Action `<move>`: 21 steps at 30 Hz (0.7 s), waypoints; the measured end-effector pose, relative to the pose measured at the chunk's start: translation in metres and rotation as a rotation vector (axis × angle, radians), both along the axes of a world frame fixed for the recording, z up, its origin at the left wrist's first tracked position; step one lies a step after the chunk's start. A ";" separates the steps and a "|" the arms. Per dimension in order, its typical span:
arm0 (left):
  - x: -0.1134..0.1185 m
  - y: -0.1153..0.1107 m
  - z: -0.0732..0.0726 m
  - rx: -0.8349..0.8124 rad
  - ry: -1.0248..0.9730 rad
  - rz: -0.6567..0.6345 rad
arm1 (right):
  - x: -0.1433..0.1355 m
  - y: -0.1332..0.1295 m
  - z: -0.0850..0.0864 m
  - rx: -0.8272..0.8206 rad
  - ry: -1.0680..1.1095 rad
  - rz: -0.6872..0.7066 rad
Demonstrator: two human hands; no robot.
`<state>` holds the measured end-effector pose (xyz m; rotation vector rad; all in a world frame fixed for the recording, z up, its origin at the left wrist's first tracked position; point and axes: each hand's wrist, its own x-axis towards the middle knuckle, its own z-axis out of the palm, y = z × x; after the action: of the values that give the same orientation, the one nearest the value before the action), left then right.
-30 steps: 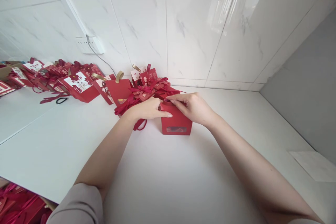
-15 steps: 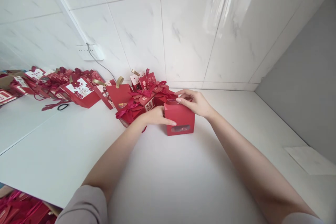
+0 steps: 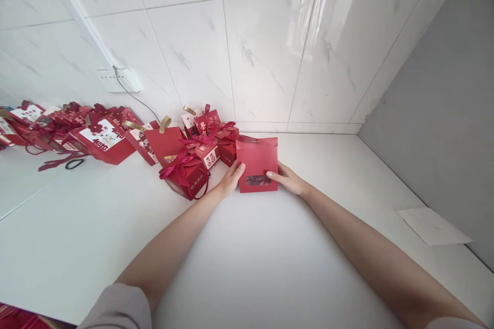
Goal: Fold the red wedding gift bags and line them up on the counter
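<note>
A red gift box (image 3: 258, 157) with an oval clear window low on its front stands upright on the white table (image 3: 247, 257). Through the window something dark red shows, too unclear to name. My left hand (image 3: 230, 179) grips the box's left side, its thumb on the front edge. On the right side my right hand (image 3: 290, 179) holds it too, thumb lying across the front beside the window. The other fingers of both hands are hidden behind the box. Just left of my left hand sits a dark red ribboned box (image 3: 188, 177).
More red boxes stand behind and left, one with a gold handle (image 3: 165, 145), another with a white label (image 3: 102, 138). A black loop (image 3: 74, 164) lies at left, white paper (image 3: 434, 226) at right. A cable hangs from the wall socket (image 3: 118, 80).
My right hand has moved from the box's top down to its right side. My left hand has shifted to its left edge. The box now faces me more squarely, and the view has turned slightly right.
</note>
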<state>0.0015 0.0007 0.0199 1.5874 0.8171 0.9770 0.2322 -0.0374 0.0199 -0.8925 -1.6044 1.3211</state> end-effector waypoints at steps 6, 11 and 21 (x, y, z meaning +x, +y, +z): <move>-0.001 -0.001 -0.001 -0.067 -0.056 -0.028 | -0.006 -0.003 -0.003 0.016 -0.089 -0.126; -0.004 0.003 -0.010 -0.079 -0.122 -0.048 | -0.006 -0.003 -0.005 0.037 -0.132 -0.159; -0.004 0.006 -0.008 0.108 -0.083 -0.037 | -0.006 0.000 -0.007 -0.008 -0.125 -0.289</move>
<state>-0.0028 0.0067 0.0123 1.6367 0.6850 1.0687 0.2258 -0.0369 0.0130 -1.1828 -1.4975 1.0876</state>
